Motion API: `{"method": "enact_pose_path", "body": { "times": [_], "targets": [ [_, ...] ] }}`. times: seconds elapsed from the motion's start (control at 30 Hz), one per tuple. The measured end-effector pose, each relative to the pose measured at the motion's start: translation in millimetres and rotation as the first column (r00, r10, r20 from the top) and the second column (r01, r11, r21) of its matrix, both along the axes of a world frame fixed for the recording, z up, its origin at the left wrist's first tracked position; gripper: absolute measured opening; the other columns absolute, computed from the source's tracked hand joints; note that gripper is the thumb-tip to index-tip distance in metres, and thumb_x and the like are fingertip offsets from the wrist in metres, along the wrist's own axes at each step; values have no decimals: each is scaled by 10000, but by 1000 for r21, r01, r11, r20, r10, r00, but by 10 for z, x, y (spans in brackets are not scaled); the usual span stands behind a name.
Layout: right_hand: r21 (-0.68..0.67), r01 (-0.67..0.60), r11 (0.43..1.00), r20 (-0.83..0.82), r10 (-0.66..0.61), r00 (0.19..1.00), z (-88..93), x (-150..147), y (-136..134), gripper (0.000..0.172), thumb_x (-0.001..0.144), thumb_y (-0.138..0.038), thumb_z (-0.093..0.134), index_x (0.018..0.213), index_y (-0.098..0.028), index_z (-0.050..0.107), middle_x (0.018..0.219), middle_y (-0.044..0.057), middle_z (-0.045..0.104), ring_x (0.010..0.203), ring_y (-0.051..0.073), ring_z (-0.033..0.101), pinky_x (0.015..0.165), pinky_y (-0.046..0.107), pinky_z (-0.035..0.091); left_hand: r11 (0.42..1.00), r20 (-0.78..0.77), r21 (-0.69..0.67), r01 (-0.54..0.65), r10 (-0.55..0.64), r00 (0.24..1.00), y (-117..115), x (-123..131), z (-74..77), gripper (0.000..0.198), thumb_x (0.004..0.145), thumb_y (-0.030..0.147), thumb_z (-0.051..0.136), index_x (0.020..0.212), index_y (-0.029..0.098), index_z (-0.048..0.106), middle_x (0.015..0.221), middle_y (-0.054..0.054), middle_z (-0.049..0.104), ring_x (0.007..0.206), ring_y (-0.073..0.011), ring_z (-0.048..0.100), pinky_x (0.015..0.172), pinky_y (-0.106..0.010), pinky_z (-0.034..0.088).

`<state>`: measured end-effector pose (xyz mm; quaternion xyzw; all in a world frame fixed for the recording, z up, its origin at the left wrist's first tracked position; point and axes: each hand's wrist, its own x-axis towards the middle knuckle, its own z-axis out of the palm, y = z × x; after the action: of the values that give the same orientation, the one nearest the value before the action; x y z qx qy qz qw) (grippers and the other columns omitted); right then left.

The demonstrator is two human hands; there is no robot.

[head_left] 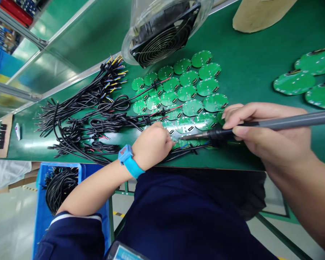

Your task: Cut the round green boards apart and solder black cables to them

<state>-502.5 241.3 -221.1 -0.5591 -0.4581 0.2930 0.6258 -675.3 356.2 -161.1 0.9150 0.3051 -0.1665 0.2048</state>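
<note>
My right hand (271,133) is wrapped round a soldering iron (224,134), whose metal tip points left, over a green circuit board near the table's front edge. Just left of the tip, my left hand (154,144) is closed, with its fingertips down at the board; what they pinch is hidden. A blue strap (130,160) circles the left wrist. Black cables (176,155) with thin coloured wires run beside and below the fingers. Rows of round green circuit boards (192,107) lie beyond both hands, some with cable ends resting on them.
Bundles of black cables (78,97) spread over the left of the green table (249,72). A fan (165,39) in a clear housing hangs above the boards. More round boards (294,82) sit at right. A blue bin (40,202) of cables stands below the left edge.
</note>
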Motion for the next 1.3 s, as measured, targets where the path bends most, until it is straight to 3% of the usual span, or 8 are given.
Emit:
{"method": "enact_pose_path", "body": {
  "times": [0.33, 0.7, 1.13, 1.3],
  "targets": [
    [-63, -68, 996, 114, 75, 991, 1, 14, 5, 38, 729, -211, 604, 709, -224, 634, 569, -16, 541, 595, 163, 525, 541, 291, 384, 1000, 33, 7, -4, 4, 999, 3, -5, -5, 181, 800, 178, 569, 643, 146, 653, 754, -58, 575, 740, -166, 574, 721, -289, 474],
    [-79, -73, 994, 104, 81, 991, -2, 18, -17, 36, 732, -209, 602, 716, -218, 634, 571, -14, 532, 602, 159, 521, 563, 294, 385, 997, -92, -19, 78, -79, 993, 114, 103, 11, 213, 748, 253, 668, 567, 146, 630, 682, -56, 628, 747, -190, 594, 700, -299, 477],
    [-12, -128, 992, 135, 128, 983, 24, 0, -20, 76, 704, -161, 588, 707, -229, 622, 605, -2, 535, 617, 173, 508, 615, 347, 390, 997, -162, -6, 79, -79, 984, 123, 162, 47, 213, 751, 265, 657, 578, 148, 618, 554, -30, 581, 596, -165, 571, 630, -290, 472],
    [37, -34, 999, 42, 33, 999, 19, 5, -9, 71, 707, -178, 596, 684, -232, 638, 570, -4, 512, 592, 167, 481, 578, 342, 373, 995, -137, -6, 98, -98, 986, 147, 159, 22, 196, 746, 244, 652, 577, 151, 616, 543, -35, 573, 626, -186, 586, 643, -303, 468]
  ]
}}
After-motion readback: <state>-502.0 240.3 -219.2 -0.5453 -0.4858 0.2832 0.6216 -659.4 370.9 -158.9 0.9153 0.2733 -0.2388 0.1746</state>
